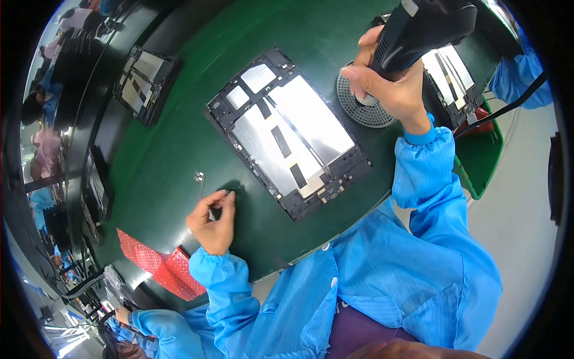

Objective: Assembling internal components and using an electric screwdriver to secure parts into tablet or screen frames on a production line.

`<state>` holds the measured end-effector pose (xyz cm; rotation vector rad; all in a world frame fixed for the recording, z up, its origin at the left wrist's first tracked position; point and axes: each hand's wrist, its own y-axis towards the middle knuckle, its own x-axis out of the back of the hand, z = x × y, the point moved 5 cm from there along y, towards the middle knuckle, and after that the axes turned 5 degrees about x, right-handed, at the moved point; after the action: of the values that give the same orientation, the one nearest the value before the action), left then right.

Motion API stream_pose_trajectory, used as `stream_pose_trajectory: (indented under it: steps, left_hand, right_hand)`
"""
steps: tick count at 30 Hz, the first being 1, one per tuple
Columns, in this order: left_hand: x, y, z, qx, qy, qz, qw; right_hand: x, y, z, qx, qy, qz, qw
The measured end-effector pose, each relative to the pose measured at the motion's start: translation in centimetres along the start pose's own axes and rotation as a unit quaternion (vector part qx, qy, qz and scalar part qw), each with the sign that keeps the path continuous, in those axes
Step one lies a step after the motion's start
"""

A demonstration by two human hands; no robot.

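On the green table (161, 161) lies the opened tablet (314, 122), silver inside black frame. Our right hand (402, 93) grips a black tool (399, 45); whether our left hand (213, 224) pinches anything, we cannot tell. A green bin (482, 173) holds something red (483, 124).

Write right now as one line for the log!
right hand: holding black tool | left hand: near small part | opened tablet: on green table | red bubble wrap: near left sleeve

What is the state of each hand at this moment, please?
Left hand: curled into a pinch shape; whether it holds something small cannot be told.
Right hand: closed, holding a black handheld tool.
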<state>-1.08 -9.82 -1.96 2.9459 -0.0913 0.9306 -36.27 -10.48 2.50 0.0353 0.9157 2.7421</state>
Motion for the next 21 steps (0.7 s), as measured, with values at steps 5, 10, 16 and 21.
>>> stream_pose_trajectory:
  steps: [5,10,16,21]
  left_hand:
    - [-2.9,-1.5,-3.1,-0.098,0.059,0.014,0.993]
    - [-5.2,-1.3,-3.8,-0.151,0.007,0.099,0.984]
    - [-4.0,-0.7,-2.2,-0.081,-0.090,0.069,0.990]
    - [-2.8,0.0,0.6,-0.047,-0.176,-0.006,0.983]
  right_hand:
    - [-1.1,0.2,-0.1,-0.048,0.025,-0.020,0.998]
    - [-2.1,1.5,2.9,0.030,0.027,0.020,0.999]
    - [-14.1,4.6,4.0,0.044,0.113,0.139,0.983]
    - [-19.0,4.4,1.1,-0.015,0.098,0.178,0.979]
